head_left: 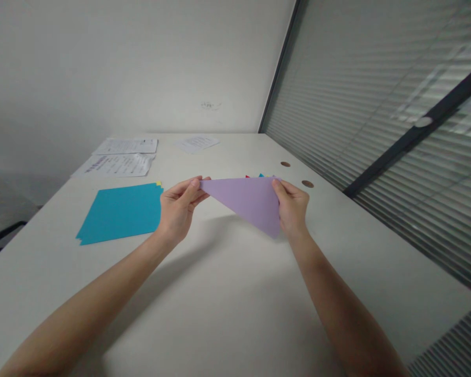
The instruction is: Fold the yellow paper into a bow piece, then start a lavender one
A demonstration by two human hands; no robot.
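Note:
A purple sheet of paper, triangular in shape, is held up above the table between my two hands. My left hand pinches its pointed left corner between thumb and fingers. At the other end, my right hand grips the right edge near the top corner, thumb in front. The paper's top edge runs nearly level, and one corner hangs down beside my right hand. Behind the purple paper, small red and blue tips of something show; the rest is hidden.
A stack of blue paper with a yellow corner showing lies left of my left hand. Printed sheets lie at the back left, another printed sheet at the back middle. Two round brown spots mark the right side, by window blinds.

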